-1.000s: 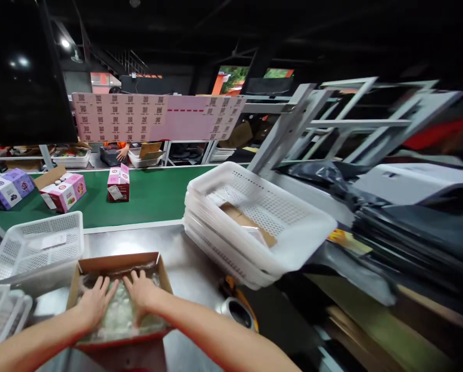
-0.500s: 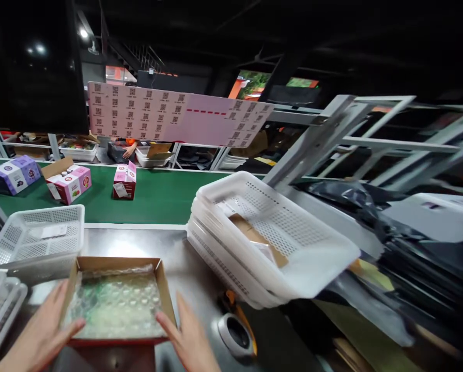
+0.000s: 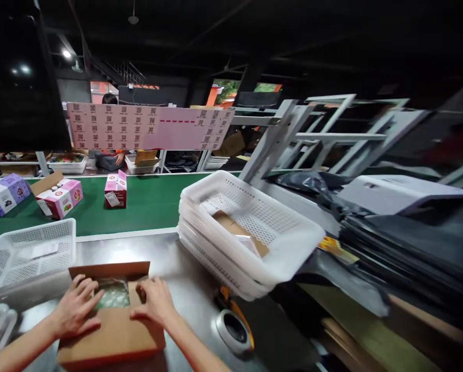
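Cardboard box (image 3: 111,330) on a steel packing table (image 3: 185,268), both hands pressing its flaps.

Left hand (image 3: 74,310) and right hand (image 3: 154,305) lie flat, fingers spread, over bubble wrap (image 3: 113,293); stacked white baskets (image 3: 247,232) stand nearby.

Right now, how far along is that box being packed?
Bubble wrap already lies inside the cardboard box. In hand: the left hand and right hand press the near flap down over it, though a gap shows wrap. Left: the far flap stands up, and no tape is on the box; a tape roll sits beside it.
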### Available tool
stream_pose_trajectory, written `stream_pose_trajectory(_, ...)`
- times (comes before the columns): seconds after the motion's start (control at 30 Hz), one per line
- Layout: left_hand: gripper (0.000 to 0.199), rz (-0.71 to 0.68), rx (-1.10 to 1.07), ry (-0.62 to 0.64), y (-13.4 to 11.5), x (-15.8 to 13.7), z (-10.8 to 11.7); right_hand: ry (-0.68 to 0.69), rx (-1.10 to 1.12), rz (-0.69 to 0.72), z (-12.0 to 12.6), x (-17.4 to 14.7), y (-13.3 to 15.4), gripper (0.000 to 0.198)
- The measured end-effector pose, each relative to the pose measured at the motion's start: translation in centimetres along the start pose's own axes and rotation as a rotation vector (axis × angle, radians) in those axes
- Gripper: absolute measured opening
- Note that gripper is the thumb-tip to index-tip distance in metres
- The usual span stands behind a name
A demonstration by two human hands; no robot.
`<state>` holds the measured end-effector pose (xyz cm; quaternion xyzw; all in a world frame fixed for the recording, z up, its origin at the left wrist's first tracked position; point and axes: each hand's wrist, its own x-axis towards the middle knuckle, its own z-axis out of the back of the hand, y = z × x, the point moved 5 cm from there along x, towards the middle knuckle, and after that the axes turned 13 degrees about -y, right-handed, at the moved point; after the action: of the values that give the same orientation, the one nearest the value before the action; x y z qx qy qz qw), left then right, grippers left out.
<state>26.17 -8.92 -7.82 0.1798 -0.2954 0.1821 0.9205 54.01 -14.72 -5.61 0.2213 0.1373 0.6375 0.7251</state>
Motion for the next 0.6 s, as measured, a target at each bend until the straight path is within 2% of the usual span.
stream_pose_trajectory(0.03, 0.076, -0.010, 0.046, -0.073, 0.7, 0.5, -0.4, -0.114, 0.050, -0.058, -0.5, -0.2, -0.7, 0.064)
stream_pose_trajectory(0.07, 0.097, 0.027, 0.080, -0.087, 1.6, 1.2, -0.7, -0.202, 0.086, -0.107, -1.1, -0.6, -1.4, 0.078)
stream_pose_trajectory(0.1, 0.121, 0.107, 0.091, -0.044, 2.4, 2.0, -1.1, -0.261, 0.108, -0.152, -1.9, -1.1, -2.1, 0.095)
stream_pose_trajectory(0.13, 0.140, 0.213, 0.076, 0.047, 3.0, 2.5, -1.4, -0.297, 0.112, -0.189, -2.5, -1.6, -2.6, 0.112)
stream_pose_trajectory(0.17, 0.150, 0.323, 0.036, 0.159, 3.4, 2.8, -1.5, -0.325, 0.101, -0.201, -2.9, -2.0, -3.0, 0.127)
stream_pose_trajectory(0.2, 0.151, 0.408, -0.027, 0.269, 3.1, 2.6, -1.4, -0.350, 0.082, -0.184, -3.1, -2.3, -3.2, 0.138)
stream_pose_trajectory(0.27, 0.134, 0.481, -0.190, 0.424, 1.3, 1.3, -0.7, -0.358, 0.031, -0.071, -2.8, -2.4, -3.0, 0.143)
stream_pose_trajectory(0.3, 0.123, 0.485, -0.263, 0.460, 0.1, 0.3, -0.2, -0.314, 0.006, 0.020, -2.6, -2.3, -2.6, 0.136)
stream_pose_trajectory(0.4, 0.099, 0.471, -0.372, 0.505, -3.2, -2.8, 0.9, -0.046, -0.002, 0.270, -2.1, -2.0, -1.3, 0.097)
stream_pose_trajectory(0.47, 0.086, 0.468, -0.356, 0.509, -4.0, -4.1, 0.8, 0.029, 0.007, 0.334, -1.4, -1.9, -0.4, 0.085)
stream_pose_trajectory(0.53, 0.070, 0.498, -0.248, 0.487, -3.7, -4.9, 0.2, 0.033, -0.004, 0.342, -0.9, -2.0, 0.4, 0.090)
stream_pose_trajectory(0.6, 0.062, 0.585, -0.053, 0.421, -2.6, -5.9, -0.5, 0.022, 0.007, 0.354, -0.9, -2.3, 0.8, 0.094)
